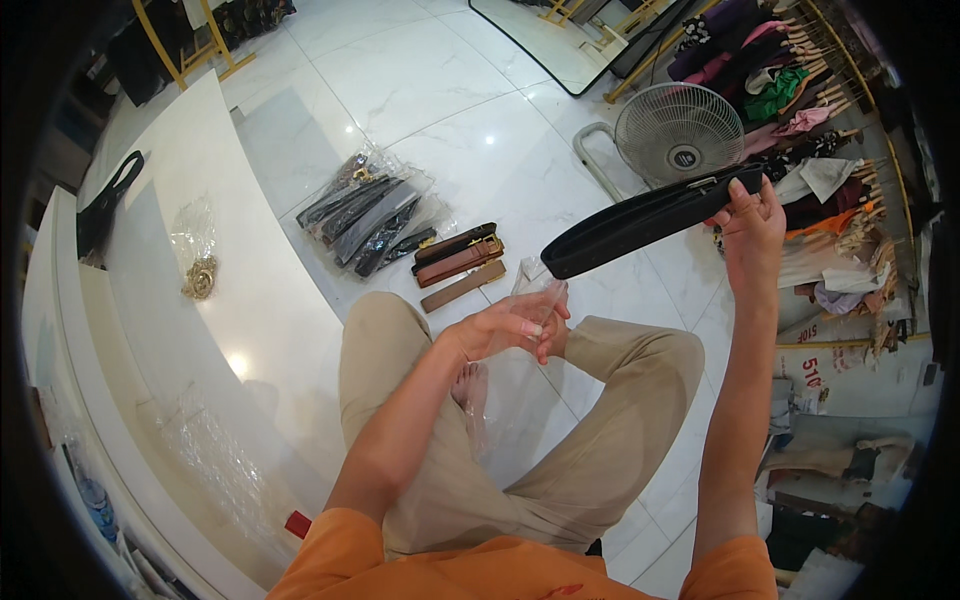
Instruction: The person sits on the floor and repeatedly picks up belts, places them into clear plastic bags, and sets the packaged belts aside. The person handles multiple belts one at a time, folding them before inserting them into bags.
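Note:
My right hand (752, 225), raised at the right, is closed on one end of a folded black belt (640, 225). The belt's looped end points left and hangs just above my left hand (505, 330). Thin clear plastic, seemingly a sleeve (540, 303), is held in the curled fingers of that left hand, close to the belt's loop. On the floor ahead lie rolled or folded belts: a dark and brown pair with gold buckles (457, 255) and a tan strip (463, 287). Left of these is a pile of dark belts in clear wrappers (372, 215).
A white counter (270, 330) curves along my left, with a bagged gold chain (198, 275) on it. A grey floor fan (680, 130) stands ahead right, before a rack of hanging clothes (790, 100). A mirror (580, 40) leans at the back. My crossed legs are below.

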The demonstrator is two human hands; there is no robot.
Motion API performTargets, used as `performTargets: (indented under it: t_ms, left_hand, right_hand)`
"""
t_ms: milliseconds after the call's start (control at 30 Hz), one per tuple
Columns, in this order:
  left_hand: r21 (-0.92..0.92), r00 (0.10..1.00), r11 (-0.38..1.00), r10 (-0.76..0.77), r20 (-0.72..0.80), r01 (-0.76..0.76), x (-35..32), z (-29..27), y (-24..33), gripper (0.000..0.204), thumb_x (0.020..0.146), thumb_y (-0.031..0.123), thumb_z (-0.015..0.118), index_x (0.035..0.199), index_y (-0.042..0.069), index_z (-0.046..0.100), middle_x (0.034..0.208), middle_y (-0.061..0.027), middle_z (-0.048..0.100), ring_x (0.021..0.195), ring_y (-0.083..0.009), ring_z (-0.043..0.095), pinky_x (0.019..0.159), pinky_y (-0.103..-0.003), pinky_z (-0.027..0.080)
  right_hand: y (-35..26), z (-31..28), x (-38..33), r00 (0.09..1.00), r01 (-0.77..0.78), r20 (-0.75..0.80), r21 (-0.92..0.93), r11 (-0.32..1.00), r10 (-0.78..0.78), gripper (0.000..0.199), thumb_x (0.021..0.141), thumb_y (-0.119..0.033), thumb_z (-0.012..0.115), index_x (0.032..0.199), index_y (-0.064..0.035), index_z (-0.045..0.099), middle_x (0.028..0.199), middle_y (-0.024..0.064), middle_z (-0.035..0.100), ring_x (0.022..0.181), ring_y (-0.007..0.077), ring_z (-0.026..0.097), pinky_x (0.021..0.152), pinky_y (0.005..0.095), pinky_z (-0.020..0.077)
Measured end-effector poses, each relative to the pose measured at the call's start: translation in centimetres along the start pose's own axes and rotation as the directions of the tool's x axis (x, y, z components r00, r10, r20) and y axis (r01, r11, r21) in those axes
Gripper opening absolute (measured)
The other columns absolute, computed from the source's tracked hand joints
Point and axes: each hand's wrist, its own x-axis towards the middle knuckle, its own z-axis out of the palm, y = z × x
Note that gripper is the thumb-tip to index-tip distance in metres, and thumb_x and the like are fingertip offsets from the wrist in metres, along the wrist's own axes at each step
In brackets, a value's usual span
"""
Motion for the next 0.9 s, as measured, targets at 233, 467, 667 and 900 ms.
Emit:
performTargets:
  t_ms: [233,467,667,900]
  left_hand:
    - [-0.055,0.999,0.998,0.031,0.043,-0.029,0.0,0.0,0.3,0.067,0.078,0.033,0.074,0.133,0.001,0.053,0.093,-0.0058,0.057,0.092,-0.02,0.059,0.085,-0.041,0.052]
    - [-0.085,1.0,0.996,0.028,0.0,-0.028,-0.2,-0.3,0.3,0.067,0.08,0.033,0.073,0.134,0.0,0.052,0.095,-0.0074,0.06,0.092,-0.0189,0.059,0.083,-0.038,0.051]
    - [-0.187,0.999,0.982,0.017,-0.035,-0.024,-0.1,0.0,0.5,0.064,0.081,0.03,0.071,0.134,0.001,0.052,0.091,-0.0061,0.057,0.087,-0.0182,0.059,0.079,-0.036,0.05]
    - [-0.352,0.996,0.933,0.045,-0.08,-0.07,0.1,0.2,0.7,0.064,0.079,0.027,0.07,0.132,-0.001,0.049,0.09,-0.0062,0.051,0.078,-0.0184,0.053,0.072,-0.033,0.045]
  right_hand:
    - [2.4,1.3,0.9,0.982,-0.027,0.186,-0.039,0.999,0.034,0.038,0.094,-0.002,0.07,0.128,0.0021,0.054,0.106,0.0093,0.07,0.091,0.0154,0.07,0.079,0.0316,0.0603]
    - [3.5,4.2,2.1,0.924,-0.113,0.352,-0.124,0.986,0.15,0.039,0.091,-0.001,0.072,0.126,0.0029,0.056,0.105,0.0102,0.07,0.091,0.016,0.071,0.079,0.03,0.0607]
    - [6.3,7.0,1.8,0.831,-0.254,0.426,-0.283,0.925,0.358,0.043,0.087,0.0,0.077,0.125,0.0026,0.056,0.097,0.009,0.073,0.085,0.0146,0.071,0.075,0.0285,0.0592]
    - [10.0,9.3,-0.8,0.718,-0.287,0.513,-0.397,0.872,0.47,0.035,0.085,-0.005,0.082,0.115,0.0014,0.065,0.094,0.0048,0.072,0.077,0.0075,0.062,0.068,0.0233,0.0495]
